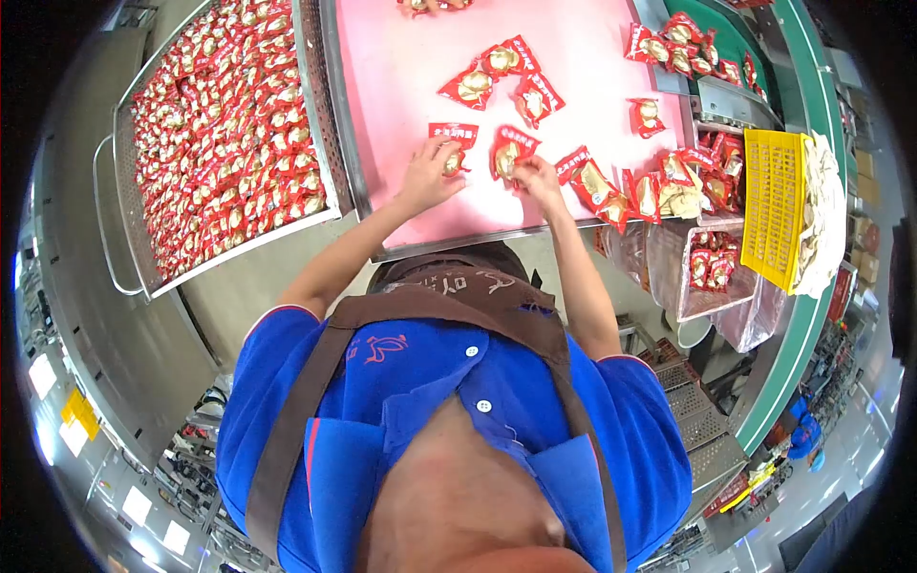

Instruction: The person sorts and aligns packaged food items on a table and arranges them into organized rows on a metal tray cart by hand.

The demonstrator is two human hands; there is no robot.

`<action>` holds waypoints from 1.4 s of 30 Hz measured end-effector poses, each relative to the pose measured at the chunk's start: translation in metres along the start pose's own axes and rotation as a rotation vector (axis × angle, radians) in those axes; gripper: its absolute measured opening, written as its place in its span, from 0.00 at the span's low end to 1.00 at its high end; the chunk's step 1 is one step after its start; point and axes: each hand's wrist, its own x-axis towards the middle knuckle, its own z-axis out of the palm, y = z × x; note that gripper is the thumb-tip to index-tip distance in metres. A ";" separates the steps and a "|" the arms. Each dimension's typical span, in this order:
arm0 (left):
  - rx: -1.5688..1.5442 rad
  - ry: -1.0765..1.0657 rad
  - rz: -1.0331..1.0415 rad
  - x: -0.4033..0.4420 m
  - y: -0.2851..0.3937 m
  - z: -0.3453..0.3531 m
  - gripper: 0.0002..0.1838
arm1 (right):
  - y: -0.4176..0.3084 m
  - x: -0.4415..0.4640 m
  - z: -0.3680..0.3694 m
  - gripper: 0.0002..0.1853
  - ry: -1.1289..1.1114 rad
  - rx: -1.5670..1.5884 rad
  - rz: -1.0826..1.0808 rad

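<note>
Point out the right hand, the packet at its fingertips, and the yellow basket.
Right hand [541, 180]: head view, middle of the hand.
Packet [508, 154]: head view, middle of its front.
Yellow basket [774, 208]: head view, slotted side.

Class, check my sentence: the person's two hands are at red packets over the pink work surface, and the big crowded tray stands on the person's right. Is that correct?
The side is wrong: the head view shows the big crowded tray on the person's left. The left hand and right hand are indeed at red packets over the pink work surface.
</note>
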 end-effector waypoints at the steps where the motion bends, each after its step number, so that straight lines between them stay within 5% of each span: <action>1: -0.007 0.002 0.001 0.011 0.000 -0.002 0.28 | 0.017 0.004 -0.006 0.25 0.006 -0.004 0.000; 3: -0.018 0.050 0.021 0.045 -0.008 -0.006 0.26 | 0.049 0.009 -0.013 0.24 0.357 -0.552 -0.335; 4: -0.059 0.090 0.027 0.065 -0.015 -0.001 0.25 | 0.041 -0.006 -0.007 0.24 0.357 -0.554 -0.330; 6: -0.017 0.146 0.007 0.113 -0.020 0.009 0.25 | 0.005 -0.041 0.013 0.25 0.881 -0.935 -0.819; 8: 0.061 0.164 -0.021 0.145 -0.023 0.021 0.26 | 0.009 -0.038 0.016 0.31 0.727 -0.915 -0.843; 10: 0.468 -0.025 -0.058 0.163 -0.030 0.030 0.29 | 0.017 -0.033 0.022 0.31 0.564 -0.958 -0.632; 14: 0.498 -0.196 -0.035 0.169 -0.052 0.024 0.30 | 0.002 -0.010 0.055 0.30 0.585 -0.592 -0.489; 17: 0.230 0.075 0.099 0.134 -0.052 -0.001 0.24 | -0.008 -0.014 0.081 0.30 0.293 -0.681 -0.412; 20: 0.154 0.240 0.219 0.077 -0.036 -0.038 0.20 | -0.005 0.005 0.063 0.29 0.227 -0.690 -0.531; 23: 0.128 0.179 0.094 -0.003 -0.050 -0.018 0.23 | -0.055 0.002 0.032 0.24 0.568 -0.714 -0.662; 25: 0.247 -0.058 0.193 -0.038 -0.056 -0.001 0.26 | -0.075 0.033 0.017 0.22 0.715 -0.834 -0.691; 30: -0.024 -0.090 0.028 -0.013 -0.025 -0.019 0.28 | -0.078 0.071 -0.004 0.22 0.526 -0.869 -0.654; 33: -0.054 0.159 0.015 0.027 -0.030 -0.024 0.30 | -0.053 0.027 0.003 0.22 0.686 -0.691 -0.764; 35: 0.080 0.218 -0.006 0.065 -0.052 -0.019 0.31 | -0.028 0.000 0.022 0.23 0.640 -0.648 -0.512; 37: 0.199 0.369 -0.093 0.112 -0.058 -0.019 0.33 | 0.041 0.014 0.033 0.29 0.311 -0.318 -0.548; 38: 0.265 0.390 -0.188 0.129 -0.066 -0.017 0.34 | 0.018 -0.019 0.038 0.35 0.285 -0.639 -0.598; 40: 0.318 0.397 -0.280 0.142 -0.073 -0.022 0.35 | 0.008 -0.018 0.020 0.39 0.176 -0.657 -0.622; 42: 0.350 0.480 -0.349 0.134 -0.069 -0.031 0.36 | -0.022 -0.009 -0.020 0.37 0.350 -0.632 -0.550</action>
